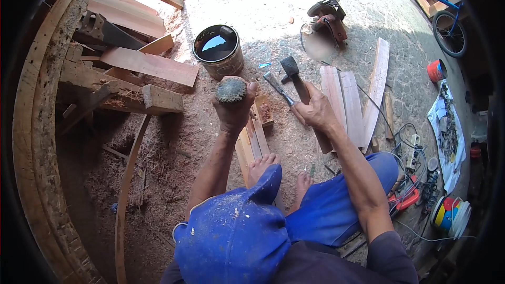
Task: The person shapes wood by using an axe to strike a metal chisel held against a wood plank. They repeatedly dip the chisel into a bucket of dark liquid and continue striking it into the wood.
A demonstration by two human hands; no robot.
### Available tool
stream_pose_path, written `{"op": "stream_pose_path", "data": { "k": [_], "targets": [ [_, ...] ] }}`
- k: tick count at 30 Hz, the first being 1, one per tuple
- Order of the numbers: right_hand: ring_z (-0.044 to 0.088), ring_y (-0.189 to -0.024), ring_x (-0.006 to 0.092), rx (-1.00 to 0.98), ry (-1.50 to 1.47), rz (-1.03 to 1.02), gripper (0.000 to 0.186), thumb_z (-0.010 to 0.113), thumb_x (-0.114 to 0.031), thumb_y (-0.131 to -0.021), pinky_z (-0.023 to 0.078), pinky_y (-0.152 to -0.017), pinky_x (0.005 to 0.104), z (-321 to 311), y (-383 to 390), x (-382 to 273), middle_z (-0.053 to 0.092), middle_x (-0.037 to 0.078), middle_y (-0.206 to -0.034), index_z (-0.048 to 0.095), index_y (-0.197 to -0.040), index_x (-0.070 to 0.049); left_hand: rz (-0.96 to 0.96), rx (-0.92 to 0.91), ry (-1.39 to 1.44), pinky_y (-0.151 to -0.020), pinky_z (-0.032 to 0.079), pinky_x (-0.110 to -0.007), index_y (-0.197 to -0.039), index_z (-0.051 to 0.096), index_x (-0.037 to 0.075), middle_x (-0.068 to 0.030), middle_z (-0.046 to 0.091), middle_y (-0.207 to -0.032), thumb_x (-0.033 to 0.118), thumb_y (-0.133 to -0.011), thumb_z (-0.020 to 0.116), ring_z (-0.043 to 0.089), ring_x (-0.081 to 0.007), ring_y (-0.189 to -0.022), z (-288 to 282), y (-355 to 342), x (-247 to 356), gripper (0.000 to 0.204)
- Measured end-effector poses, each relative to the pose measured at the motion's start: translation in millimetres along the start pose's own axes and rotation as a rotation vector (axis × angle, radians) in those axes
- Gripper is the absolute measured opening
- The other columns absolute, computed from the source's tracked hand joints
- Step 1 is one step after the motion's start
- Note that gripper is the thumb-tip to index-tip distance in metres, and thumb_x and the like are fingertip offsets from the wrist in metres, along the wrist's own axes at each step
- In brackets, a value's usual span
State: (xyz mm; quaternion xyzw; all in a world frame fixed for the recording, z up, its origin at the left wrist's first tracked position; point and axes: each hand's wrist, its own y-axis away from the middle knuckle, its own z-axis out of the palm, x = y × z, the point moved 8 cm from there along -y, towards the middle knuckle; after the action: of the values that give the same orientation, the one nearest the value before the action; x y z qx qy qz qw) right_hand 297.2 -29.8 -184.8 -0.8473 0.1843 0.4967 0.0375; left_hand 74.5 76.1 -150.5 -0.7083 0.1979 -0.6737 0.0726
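My left hand (234, 110) is closed around a thick piece with a rough, rounded grey-brown end (231, 90), seen end-on; the rest of it is hidden by the fist. In my right hand (317, 108) are a hammer (299, 80), its dark head uppermost, and a chisel (279, 88), whose metal blade points up and left. The hammer's wooden handle runs down below the hand. Under my left hand, narrow wood strips (247, 144) lie on the ground, with my bare foot (261, 167) against them.
A bucket of dark liquid (235, 66) stands just ahead. Beyond lies a circular saw (334, 25), partly blurred. Planks (353, 102), cables (413, 150) and a red tool (409, 200) lie right. A wooden frame (39, 142), a handsaw (100, 34) and shavings fill the left.
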Motion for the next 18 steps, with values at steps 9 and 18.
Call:
{"op": "stream_pose_path", "data": {
  "k": [9,18],
  "targets": [
    [0.055,-0.065,0.0154,0.013,-0.177,-0.002,0.052,0.066,-0.012,-0.086,0.044,-0.057,0.0308,3.3,9.3,-1.0,0.060,0.007,-0.081,0.050,-0.135,-0.003,-0.053,0.006,0.045,-0.052,0.048,-0.024,-0.088,0.065,0.003,0.0011,0.062,-0.069,0.004,-0.090,0.074,0.058,-0.0068,-0.056,5.7,-1.0,-9.7,0.010],
    [0.066,-0.100,0.0248,-0.142,-0.305,0.024,0.071,0.073,-0.016,-0.082,0.052,-0.091,0.0391,-1.7,37.0,-53.9,0.066,0.018,-0.108,0.045,-0.144,0.003,0.044,-0.139,-0.064,-0.066,0.054,-0.032,-0.082,0.066,0.002,-0.0057,0.071,-0.075,0.015,-0.080,0.084,0.068,-0.0156,-0.068,34.7,-3.4,11.5,0.022]
  ]
}}
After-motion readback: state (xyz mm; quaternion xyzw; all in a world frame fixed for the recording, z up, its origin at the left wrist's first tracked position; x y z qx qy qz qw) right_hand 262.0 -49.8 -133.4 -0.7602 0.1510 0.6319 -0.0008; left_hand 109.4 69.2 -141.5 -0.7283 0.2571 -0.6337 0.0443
